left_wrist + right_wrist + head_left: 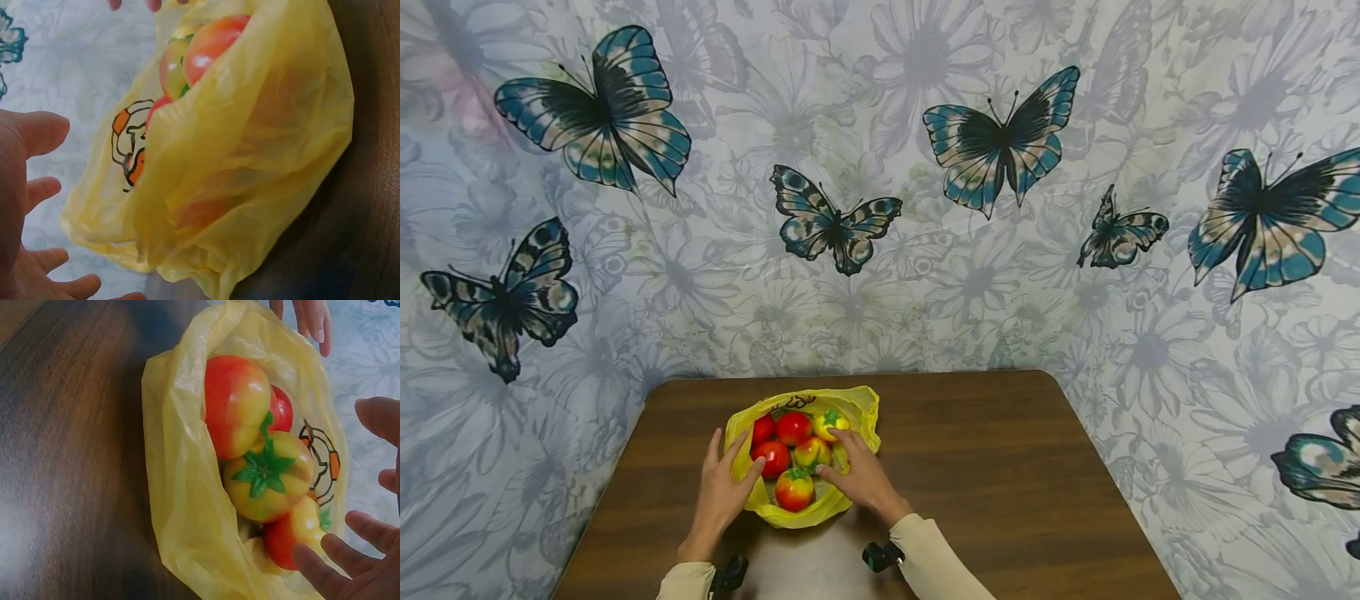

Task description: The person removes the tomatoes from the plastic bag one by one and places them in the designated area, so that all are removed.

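Note:
A yellow plastic bag (805, 518) lies wide-mouthed on the table, with a printed figure on its inner far side. Several glossy tomatoes sit in it: plain red ones such as the red tomato (793, 428), and yellow-red ones with green leafy tops, like the near tomato (794, 490). My left hand (724, 492) is at the bag's left rim, fingers spread and extended. Over the right side of the bag is my right hand (861, 475), its fingers loosely extended toward the tomatoes. In the right wrist view those fingertips overlap a red-yellow tomato (290, 534). Neither hand grips anything.
The brown wooden table (985, 483) extends well to the right of the bag, with its far edge against a wall (880, 317) covered in butterfly and flower print. A black wrist device (730, 575) is worn at the left cuff, another black device (882, 556) at the right.

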Available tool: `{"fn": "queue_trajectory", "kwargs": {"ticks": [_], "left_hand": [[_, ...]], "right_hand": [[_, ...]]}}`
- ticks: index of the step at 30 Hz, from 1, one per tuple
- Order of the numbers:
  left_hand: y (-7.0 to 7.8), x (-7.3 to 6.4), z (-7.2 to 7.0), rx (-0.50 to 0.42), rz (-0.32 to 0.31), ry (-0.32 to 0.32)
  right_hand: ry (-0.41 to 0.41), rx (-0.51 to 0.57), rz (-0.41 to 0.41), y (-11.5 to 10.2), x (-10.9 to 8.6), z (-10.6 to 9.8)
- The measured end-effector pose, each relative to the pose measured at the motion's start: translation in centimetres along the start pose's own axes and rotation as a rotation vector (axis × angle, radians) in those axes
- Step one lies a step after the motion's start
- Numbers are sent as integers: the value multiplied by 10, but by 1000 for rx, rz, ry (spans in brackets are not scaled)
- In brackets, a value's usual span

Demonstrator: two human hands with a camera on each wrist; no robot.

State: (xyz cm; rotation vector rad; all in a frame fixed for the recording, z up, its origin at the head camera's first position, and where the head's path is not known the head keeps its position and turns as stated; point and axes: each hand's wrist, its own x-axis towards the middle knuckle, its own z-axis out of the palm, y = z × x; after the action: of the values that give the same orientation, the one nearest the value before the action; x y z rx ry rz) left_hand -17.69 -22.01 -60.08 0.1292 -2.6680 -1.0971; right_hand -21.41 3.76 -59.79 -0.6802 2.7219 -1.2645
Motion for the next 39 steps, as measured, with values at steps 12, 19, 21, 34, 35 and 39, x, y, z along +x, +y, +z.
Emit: {"fn": "queue_trajectory", "kwargs": {"ticks": [12,19,21,34,35,39], "left_hand": [[-9,1,0,-19,-18,-85],[-15,3,3,-21,-40,-104],[-16,3,4,-27,-39,-105],[-20,4,4,-27,14,-84],[-20,4,3,-28,10,-88],[-20,4,3,-29,-10,-106]], "right_hand": [[-11,-8,-11,0,9,16],[7,16,44,0,13,24],[11,15,70,0,14,26],[-38,67,192,6,18,38],[-37,69,191,6,18,38],[-25,60,195,6,20,42]]}}
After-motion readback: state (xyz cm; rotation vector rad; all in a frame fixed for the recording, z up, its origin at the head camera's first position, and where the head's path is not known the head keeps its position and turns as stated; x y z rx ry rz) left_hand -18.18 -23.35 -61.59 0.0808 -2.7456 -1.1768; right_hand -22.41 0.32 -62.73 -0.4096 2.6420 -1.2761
